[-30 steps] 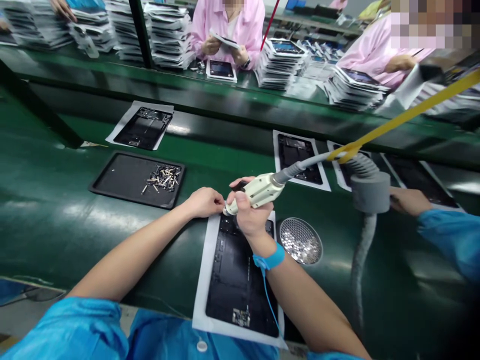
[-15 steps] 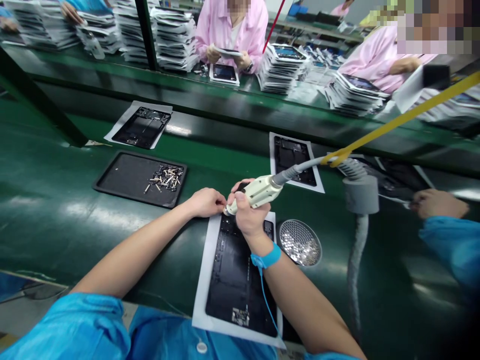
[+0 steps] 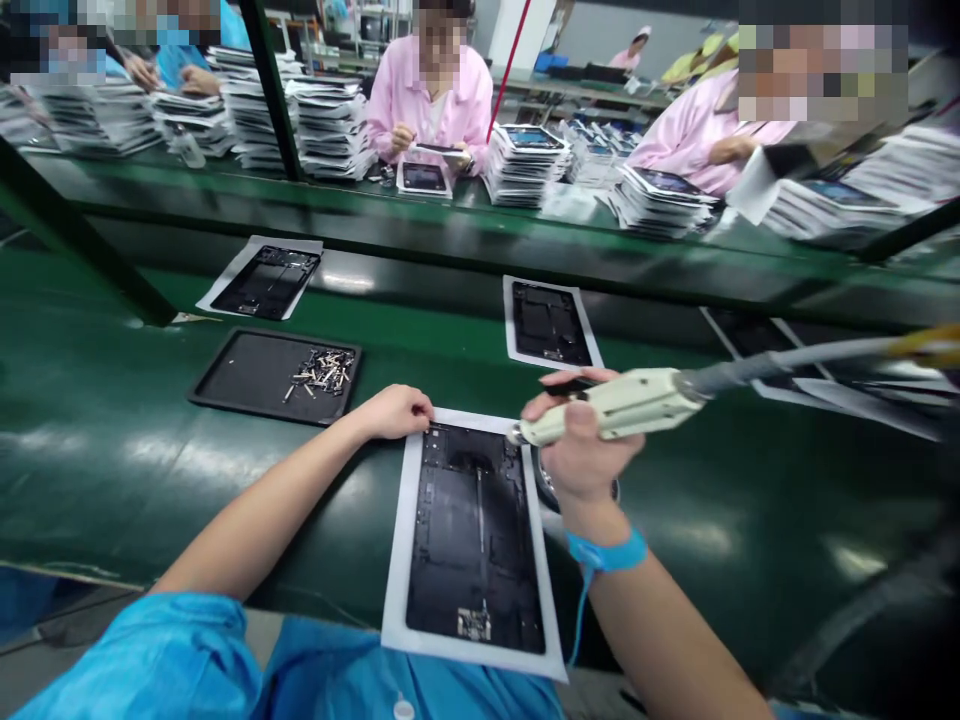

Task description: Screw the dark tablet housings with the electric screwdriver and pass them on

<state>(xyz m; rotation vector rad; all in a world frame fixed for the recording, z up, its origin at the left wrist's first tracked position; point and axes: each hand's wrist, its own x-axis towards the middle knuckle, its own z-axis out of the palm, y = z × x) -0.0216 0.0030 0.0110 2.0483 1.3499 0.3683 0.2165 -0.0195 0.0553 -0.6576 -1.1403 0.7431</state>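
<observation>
The right hand (image 3: pixel 581 440) is clenched around the body of a corded electric screwdriver (image 3: pixel 615 405), with the fingers wrapped around the grip. The tool's long axis runs nearly level across the view. Its bit end points left and slightly down; its grey hose (image 3: pixel 787 355) leaves the rear end toward the right. The bit sits at the upper right corner of a black tablet chassis (image 3: pixel 472 530); whether it touches cannot be determined.

The chassis lies flat on a white paper sheet (image 3: pixel 395 590) on a green workbench (image 3: pixel 97 470), with its long axis pointing away from the person. The left hand (image 3: pixel 394 413) is released, lying open on the sheet's upper left edge and grasping nothing.

A blue wrist strap (image 3: pixel 606 552) encircles the right wrist. A round mesh dish (image 3: pixel 547 490) lies partly hidden beneath the right hand. Left of the sheet, a black tray (image 3: pixel 240 380) holds loose screws (image 3: pixel 322 372).
</observation>
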